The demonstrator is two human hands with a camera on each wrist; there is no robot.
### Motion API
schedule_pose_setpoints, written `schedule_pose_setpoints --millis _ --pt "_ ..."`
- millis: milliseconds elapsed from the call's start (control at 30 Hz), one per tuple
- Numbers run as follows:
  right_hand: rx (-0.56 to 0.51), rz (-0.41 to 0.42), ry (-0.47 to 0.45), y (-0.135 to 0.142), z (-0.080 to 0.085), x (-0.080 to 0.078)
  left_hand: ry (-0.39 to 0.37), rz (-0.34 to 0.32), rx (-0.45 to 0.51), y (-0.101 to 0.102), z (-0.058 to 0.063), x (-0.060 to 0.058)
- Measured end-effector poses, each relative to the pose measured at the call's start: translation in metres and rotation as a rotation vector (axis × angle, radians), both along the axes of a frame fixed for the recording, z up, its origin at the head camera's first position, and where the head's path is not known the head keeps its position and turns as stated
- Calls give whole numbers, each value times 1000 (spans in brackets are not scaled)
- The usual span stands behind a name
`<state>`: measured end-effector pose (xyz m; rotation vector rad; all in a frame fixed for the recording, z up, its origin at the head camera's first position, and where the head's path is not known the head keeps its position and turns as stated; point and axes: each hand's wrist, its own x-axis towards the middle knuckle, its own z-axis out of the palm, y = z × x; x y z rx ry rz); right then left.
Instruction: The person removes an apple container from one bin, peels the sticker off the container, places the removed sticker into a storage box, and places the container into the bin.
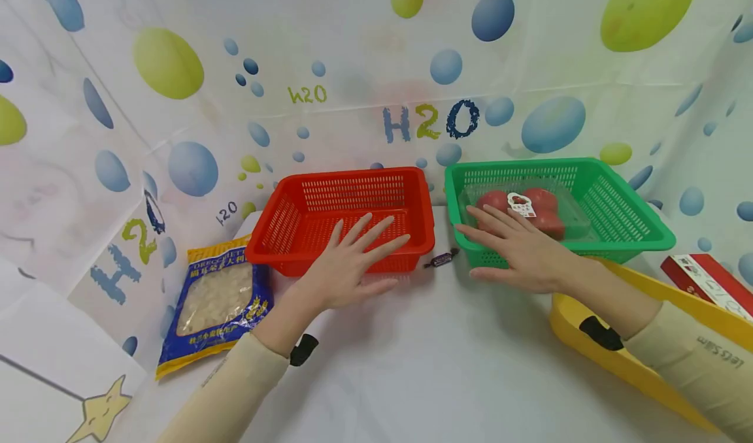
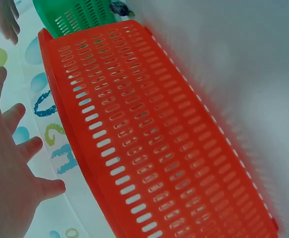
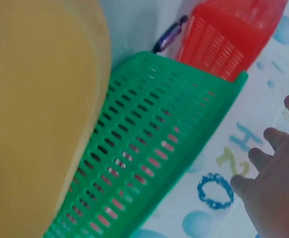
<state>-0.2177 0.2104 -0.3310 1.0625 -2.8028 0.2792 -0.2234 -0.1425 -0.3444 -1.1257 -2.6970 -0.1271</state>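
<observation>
My left hand (image 1: pixel 347 270) hovers with fingers spread, overlapping the front of a red plastic basket (image 1: pixel 282 260) in the head view; it holds nothing. The red basket shows only its bare slotted floor. Also spread and holding nothing, my right hand (image 1: pixel 523 250) is over the front left of a green plastic basket (image 1: pixel 641 227). Inside the green basket lies a clear plastic box of red fruit (image 1: pixel 547 224) with a white label, partly hidden behind the right fingers. Between the baskets, a small dark-wrapped candy (image 1: pixel 441 259) lies on the white tabletop.
A blue and yellow bag of pasta (image 1: pixel 217 299) lies at the left beside the red basket. At the right, a yellow container (image 1: pixel 588 328) sits beneath the right forearm, with a red and white box (image 1: pixel 706 283) behind it. A patterned sheet (image 1: pixel 365 51) hangs behind the baskets.
</observation>
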Motion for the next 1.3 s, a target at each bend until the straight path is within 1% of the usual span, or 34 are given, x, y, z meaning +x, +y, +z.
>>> schedule_pose_setpoints --millis 100,233,433,600,733,900,1033,1133,1200,1300 --pt "-37 -3 -21 8 6 -4 -15 1 18 7 2 -5" --pt "-86 -19 -36 22 13 -9 -47 -9 56 16 0 -12" --pt "-113 -99 -57 42 24 -14 -85 -30 112 34 -1 -23" --pt "-119 -143 -79 55 33 -15 -118 -39 148 51 0 -30" --pt "-154 -196 -96 66 38 -18 -129 -70 189 65 1 -34" --pt "-218 -257 -122 81 38 -26 -169 -91 245 82 -1 -36" --pt "-252 -265 -125 90 35 -33 -210 -98 341 92 -4 -34" --pt "-266 -280 -130 94 33 -40 -219 -112 411 99 -7 -31" --pt "-273 -315 -154 97 34 -44 -209 -125 432 105 -8 -30" --pt "-285 -377 -212 104 35 -50 -216 -131 449 115 -7 -27"
